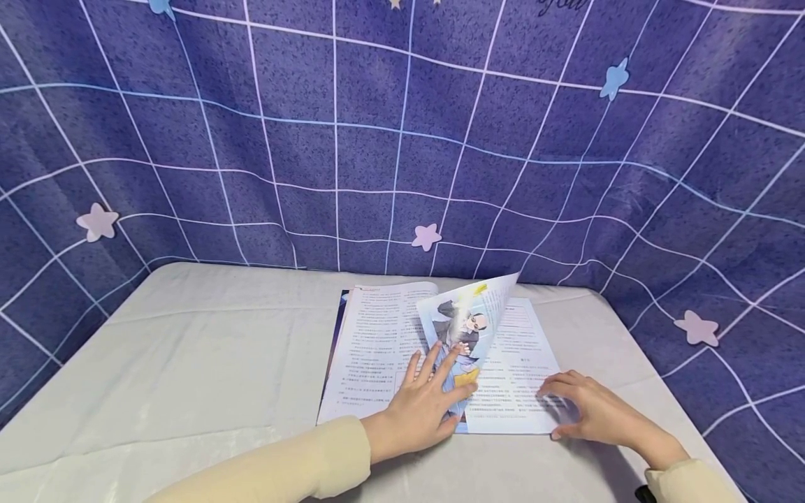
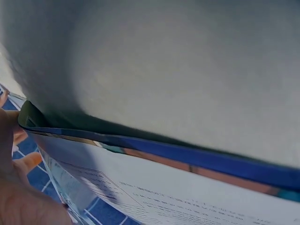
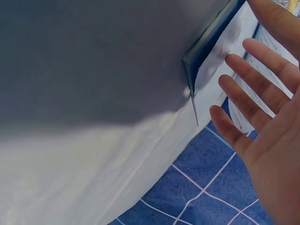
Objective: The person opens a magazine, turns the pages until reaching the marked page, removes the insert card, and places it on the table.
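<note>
Where the left grip [image 1: 418,409] rests, a magazine [image 1: 481,346] lies.

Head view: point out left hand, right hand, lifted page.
Left hand [image 1: 420,409]: head view, back of the hand.
Right hand [image 1: 597,408]: head view, back of the hand.
Lifted page [image 1: 464,318]: head view, its printed illustration.

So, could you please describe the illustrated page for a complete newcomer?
On the pale surface before the blue curtain lies an open magazine. At its middle, partly under the left hand, the illustrated page curls up; unlike its text-filled neighbours, it bears a colour drawing.
</note>
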`<move>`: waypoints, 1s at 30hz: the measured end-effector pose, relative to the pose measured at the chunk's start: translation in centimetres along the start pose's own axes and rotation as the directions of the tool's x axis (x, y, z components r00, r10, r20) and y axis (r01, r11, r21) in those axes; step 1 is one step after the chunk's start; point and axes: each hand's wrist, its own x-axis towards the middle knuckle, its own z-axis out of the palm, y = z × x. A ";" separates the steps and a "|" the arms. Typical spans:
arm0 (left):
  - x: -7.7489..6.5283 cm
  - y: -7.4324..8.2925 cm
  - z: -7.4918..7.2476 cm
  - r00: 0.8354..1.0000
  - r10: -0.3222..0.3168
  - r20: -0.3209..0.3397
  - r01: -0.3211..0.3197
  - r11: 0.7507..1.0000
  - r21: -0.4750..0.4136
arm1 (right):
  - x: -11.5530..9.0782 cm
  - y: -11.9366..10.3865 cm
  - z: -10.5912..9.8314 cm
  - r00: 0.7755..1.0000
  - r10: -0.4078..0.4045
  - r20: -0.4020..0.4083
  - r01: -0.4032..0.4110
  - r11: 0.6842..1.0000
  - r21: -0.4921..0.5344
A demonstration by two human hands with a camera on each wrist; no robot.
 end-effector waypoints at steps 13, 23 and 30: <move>-0.1 -0.3 0.2 1.000 -0.001 0.012 0.001 1.000 -0.001 | 0.0 0.2 -0.7 0.999 -0.042 -0.033 0.044 0.997 0.070; 0.0 -0.5 0.6 1.000 0.002 -0.022 -0.002 1.000 0.022 | -0.1 0.5 -1.1 0.997 -0.049 -0.052 0.054 0.992 0.111; -0.1 -0.4 0.5 1.000 -0.006 -0.030 0.007 0.999 0.043 | 0.0 1.1 -0.6 0.984 -0.126 -0.124 0.147 0.972 0.185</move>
